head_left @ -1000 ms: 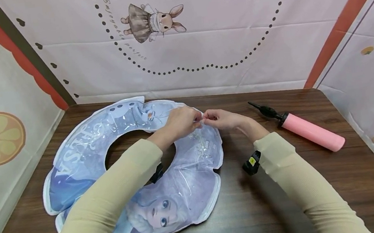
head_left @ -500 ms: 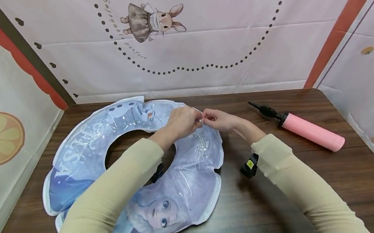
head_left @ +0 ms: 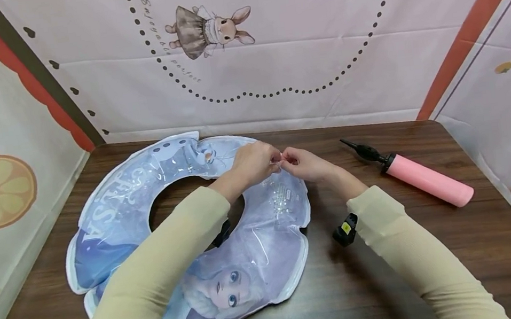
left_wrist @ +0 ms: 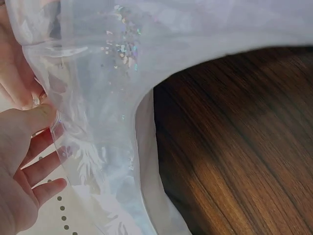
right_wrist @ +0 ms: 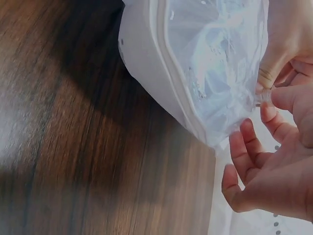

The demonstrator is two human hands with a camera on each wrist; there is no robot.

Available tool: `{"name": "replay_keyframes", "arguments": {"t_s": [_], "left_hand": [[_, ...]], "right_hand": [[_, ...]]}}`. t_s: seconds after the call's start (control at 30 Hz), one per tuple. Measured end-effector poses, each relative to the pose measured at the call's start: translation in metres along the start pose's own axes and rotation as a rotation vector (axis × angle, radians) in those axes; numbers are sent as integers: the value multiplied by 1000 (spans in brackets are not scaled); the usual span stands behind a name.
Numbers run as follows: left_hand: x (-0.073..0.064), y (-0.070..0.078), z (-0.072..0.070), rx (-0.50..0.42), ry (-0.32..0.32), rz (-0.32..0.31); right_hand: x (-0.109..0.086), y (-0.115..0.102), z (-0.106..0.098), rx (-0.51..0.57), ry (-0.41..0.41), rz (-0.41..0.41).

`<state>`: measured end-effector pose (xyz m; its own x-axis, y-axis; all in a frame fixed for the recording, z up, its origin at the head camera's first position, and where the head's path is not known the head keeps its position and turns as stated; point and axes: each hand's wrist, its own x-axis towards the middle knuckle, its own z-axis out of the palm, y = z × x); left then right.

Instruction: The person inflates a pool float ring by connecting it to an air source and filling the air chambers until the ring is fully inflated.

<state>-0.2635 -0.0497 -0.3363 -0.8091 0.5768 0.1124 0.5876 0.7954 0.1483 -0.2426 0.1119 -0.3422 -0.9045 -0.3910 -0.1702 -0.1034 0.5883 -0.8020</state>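
A partly filled blue and lilac inflatable swim ring point(head_left: 273, 254), printed with a cartoon figure, lies wrinkled across the table's left and middle. My left hand point(head_left: 253, 164) grips the ring's clear plastic at its far right edge, thumb on the near side and fingers behind the film, as the left wrist view shows. Facing it, my right hand point(head_left: 307, 164) pinches a small clear air valve point(right_wrist: 264, 97) between thumb and index finger. Its other fingers point(right_wrist: 239, 152) are spread and bent below. The fingertips of both hands meet at the valve, partly hiding it.
A pink hand pump point(head_left: 428, 180) with a black nozzle lies on the right of the dark wooden table point(head_left: 443, 258). Printed cloth walls point(head_left: 317, 38) rise behind and on both sides. Black wrist cameras hang under both forearms.
The swim ring has shifted slightly to the right, and both hands have moved a little the same way with it. They keep their hold at the valve. The pump lies as before.
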Motion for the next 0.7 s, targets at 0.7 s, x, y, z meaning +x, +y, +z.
{"name": "replay_keyframes", "arguments": {"t_s": [0.7], "left_hand": [[-17,3,-15,8,79,83]], "right_hand": [[-20,34,-46,-194,95,42]]}}
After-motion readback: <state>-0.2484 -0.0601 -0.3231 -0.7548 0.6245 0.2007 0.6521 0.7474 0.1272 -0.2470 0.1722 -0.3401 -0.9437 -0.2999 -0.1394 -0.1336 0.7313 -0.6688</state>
